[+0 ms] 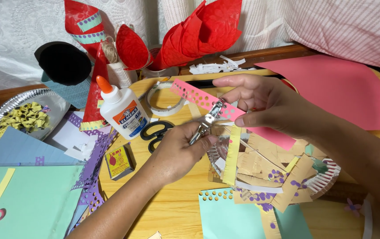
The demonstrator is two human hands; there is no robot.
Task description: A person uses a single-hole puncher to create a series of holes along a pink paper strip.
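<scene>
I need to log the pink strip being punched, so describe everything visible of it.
The pink paper strip is a long, narrow band of thin paper, dotted with rows of small round holes along its length. It is held in the air above the wooden table, slanting down from upper left to lower right. The right hand pinches its lower right end between thumb and fingers. A metal hole punch, gripped in the left hand, clamps onto the strip near that pinch. Its left end hangs free.
</scene>
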